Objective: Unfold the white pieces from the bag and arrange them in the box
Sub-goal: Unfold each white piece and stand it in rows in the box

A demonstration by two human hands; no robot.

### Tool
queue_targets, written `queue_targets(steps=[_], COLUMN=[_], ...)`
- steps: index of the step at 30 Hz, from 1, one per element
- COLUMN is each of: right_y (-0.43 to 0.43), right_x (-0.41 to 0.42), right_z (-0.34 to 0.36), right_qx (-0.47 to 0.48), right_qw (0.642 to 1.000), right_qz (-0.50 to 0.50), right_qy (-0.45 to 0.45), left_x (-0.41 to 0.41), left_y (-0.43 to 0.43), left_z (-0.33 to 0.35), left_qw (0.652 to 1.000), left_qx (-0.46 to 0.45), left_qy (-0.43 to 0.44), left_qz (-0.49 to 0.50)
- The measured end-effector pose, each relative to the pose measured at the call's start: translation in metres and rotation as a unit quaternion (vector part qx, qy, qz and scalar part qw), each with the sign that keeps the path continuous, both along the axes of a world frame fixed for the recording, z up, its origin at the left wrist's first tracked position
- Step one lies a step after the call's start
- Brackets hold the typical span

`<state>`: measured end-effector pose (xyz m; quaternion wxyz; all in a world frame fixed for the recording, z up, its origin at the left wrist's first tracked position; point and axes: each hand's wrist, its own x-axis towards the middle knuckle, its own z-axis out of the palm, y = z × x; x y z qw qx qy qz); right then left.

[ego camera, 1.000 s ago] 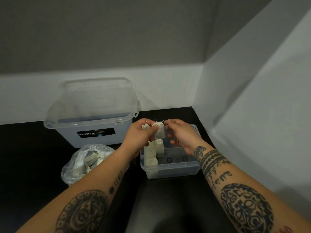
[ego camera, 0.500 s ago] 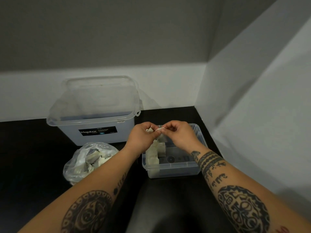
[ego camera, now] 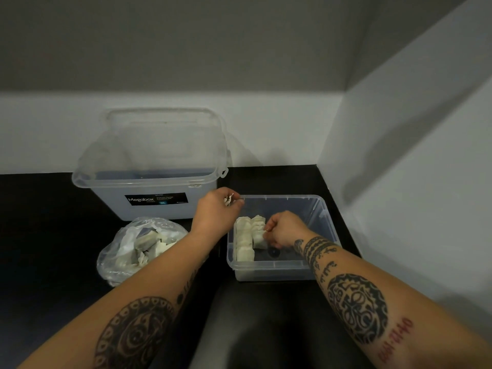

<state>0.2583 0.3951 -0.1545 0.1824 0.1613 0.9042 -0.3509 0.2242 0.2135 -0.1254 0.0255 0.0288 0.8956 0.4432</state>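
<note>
We see the box [ego camera: 323, 209], small and clear, at centre right of the frame on the black tabletop [ego camera: 40, 222], its long side running left to right. Inside it, a row of white pieces [ego camera: 243, 242] stands against the left wall, the row running from the near rim toward the far one. Just right of that row, the right hand [ego camera: 285, 230] reaches down into the box and pinches one white piece [ego camera: 258, 242] by its right edge. This piece's long axis runs up and down the frame, in line with the row, and it touches its neighbours. The fingertips are curled under, so we cannot see them.

The left hand [ego camera: 217, 213] hovers over the box's far left corner, fingers pressed together on a white scrap [ego camera: 229, 199] too small for us to make out.

The bag [ego camera: 117, 251] lies at lower left, crumpled. More white pieces inside it are tumbled at all angles and blurred by the plastic. Behind it stands a large clear tub [ego camera: 149, 179]; on its label we can read only "Megabox". Both forearms are cut off by the bottom edge.
</note>
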Motion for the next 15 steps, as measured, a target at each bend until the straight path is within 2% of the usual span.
queue_targets(steps=[9,15], right_y=[-0.005,-0.004], right_x=[-0.01,-0.01], right_z=[-0.008,-0.007], right_qx=[0.011,0.05], right_qw=[1.0,0.999], right_qz=[-0.012,0.002], right_qy=[-0.016,-0.019], left_x=[-0.005,-0.005], left_y=[0.0,0.003], left_z=[0.005,0.011], left_qw=[1.0,0.996], left_qx=[0.014,0.078], left_qy=[-0.007,-0.032], left_qz=[0.001,-0.008])
